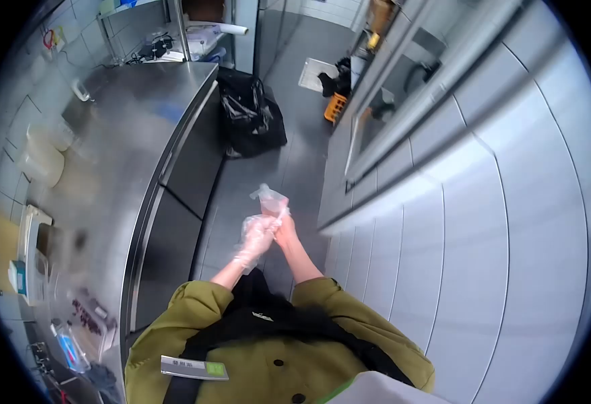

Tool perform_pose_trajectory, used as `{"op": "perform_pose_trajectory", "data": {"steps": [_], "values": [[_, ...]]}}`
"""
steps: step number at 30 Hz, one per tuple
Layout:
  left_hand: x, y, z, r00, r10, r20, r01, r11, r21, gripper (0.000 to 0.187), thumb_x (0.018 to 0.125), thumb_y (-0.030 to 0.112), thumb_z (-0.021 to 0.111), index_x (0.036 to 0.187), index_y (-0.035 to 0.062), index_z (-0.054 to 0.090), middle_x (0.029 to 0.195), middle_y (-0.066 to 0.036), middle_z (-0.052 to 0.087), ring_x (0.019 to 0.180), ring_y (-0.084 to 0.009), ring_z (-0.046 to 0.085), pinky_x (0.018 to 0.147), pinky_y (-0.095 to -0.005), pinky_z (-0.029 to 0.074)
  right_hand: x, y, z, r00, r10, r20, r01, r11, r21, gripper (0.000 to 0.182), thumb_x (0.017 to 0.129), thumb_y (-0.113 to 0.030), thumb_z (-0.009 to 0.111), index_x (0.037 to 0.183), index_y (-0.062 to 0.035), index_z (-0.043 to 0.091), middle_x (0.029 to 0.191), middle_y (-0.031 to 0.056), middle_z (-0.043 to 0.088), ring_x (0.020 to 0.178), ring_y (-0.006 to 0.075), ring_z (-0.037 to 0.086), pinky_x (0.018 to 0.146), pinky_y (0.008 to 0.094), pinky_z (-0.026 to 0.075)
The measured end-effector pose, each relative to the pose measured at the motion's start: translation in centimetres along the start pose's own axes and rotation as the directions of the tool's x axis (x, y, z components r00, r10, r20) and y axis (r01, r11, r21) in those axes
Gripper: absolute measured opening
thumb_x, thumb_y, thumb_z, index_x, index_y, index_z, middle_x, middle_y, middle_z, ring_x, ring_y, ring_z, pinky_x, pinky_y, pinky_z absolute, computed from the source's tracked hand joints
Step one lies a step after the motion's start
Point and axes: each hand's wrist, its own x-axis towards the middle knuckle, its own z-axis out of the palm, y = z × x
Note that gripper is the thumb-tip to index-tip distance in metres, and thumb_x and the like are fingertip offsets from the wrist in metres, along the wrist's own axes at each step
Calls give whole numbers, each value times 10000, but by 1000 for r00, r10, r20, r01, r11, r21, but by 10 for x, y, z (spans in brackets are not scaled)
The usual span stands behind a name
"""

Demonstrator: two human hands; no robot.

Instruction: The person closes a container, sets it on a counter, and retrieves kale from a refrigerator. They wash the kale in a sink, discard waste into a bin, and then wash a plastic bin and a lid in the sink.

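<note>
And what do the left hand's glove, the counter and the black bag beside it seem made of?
Glove: probably thin plastic film, clear and slightly shiny; it is see-through and crinkled at the wrist.
Counter: likely stainless steel, brushed-looking, since its grey top gives soft reflections.
Bag: perhaps plastic, glossy, with bright creases.

We had an aisle of room ahead, hemmed in on both sides.
Our left hand [257, 236] and right hand [284, 227] met over the floor [303, 145], with space to pass forward between the table [123, 158] and the tiled wall [437, 249]. The table's front edge blocked a low sweep leftward; the wall barred the right. Farther on, a black bag [251, 120] by the table's far end and an orange basket [335, 107] opposite narrowed our way.
</note>
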Motion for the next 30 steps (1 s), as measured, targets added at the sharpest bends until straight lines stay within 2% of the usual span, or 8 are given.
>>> {"op": "perform_pose_trajectory", "data": {"steps": [3,9,14,16,17,22,24,30], "values": [[133,-44,15,943,-314,-105,256,893,-369,195,787,190,559,688,28,604,579,-38,553,580,-100,510,542,-265,400,126,-51,54,920,306,244,-237,932,-275,289,863,-275,487,1073,-77,490,834,44,552,741,150,550,607,297,470],[428,-82,43,830,-547,111,365,382,-849,159,814,174,506,750,42,567,680,25,507,633,-77,456,568,-238,383,398,-157,127,925,-304,-230,158,855,-495,73,788,-119,495,781,-79,555,707,37,512,641,163,515,585,305,421],[663,-118,163,954,-274,121,269,605,-750,201,822,181,476,918,43,586,845,-24,556,783,-94,491,698,-241,413,586,-329,90,998,-57,-23,40,886,-462,147,749,-173,526,838,-71,584,831,91,588,793,172,569,698,298,455],[744,-103,194,942,-268,205,319,509,-800,191,814,185,481,897,51,589,840,-23,559,779,-103,500,688,-243,418,670,-421,101,992,-107,67,-3,-549,-836,319,727,-297,512,911,-57,614,993,86,608,899,225,587,742,334,461],[778,-92,200,921,-291,257,376,502,-779,186,811,188,484,886,55,591,837,-23,560,777,-108,504,683,-245,421,704,-439,95,966,-213,149,-58,-733,-678,350,678,-364,536,802,-52,636,853,98,633,786,255,609,707,362,464],[976,-131,208,939,-343,31,300,770,-564,158,798,165,479,857,57,579,807,-30,564,760,-109,516,656,-231,425,863,-511,181,747,-663,53,-99,-190,-977,235,714,-276,525,727,-68,633,770,111,627,715,275,594,673,366,460],[1058,-149,192,935,-349,-55,181,606,-774,151,796,142,469,838,50,581,823,-48,568,771,-126,523,670,-247,428,990,-506,159,956,-255,148,271,560,-783,174,784,-143,474,893,-62,581,835,35,586,704,155,556,610,276,453],[1310,-168,218,995,1,-95,-37,925,-377,230,790,137,460,940,93,629,858,-104,621,807,-196,577,732,-307,444,1175,-633,240,973,-205,103,226,782,-581,229,776,-107,499,992,-36,533,814,54,565,712,143,544,616,244,437]]}}
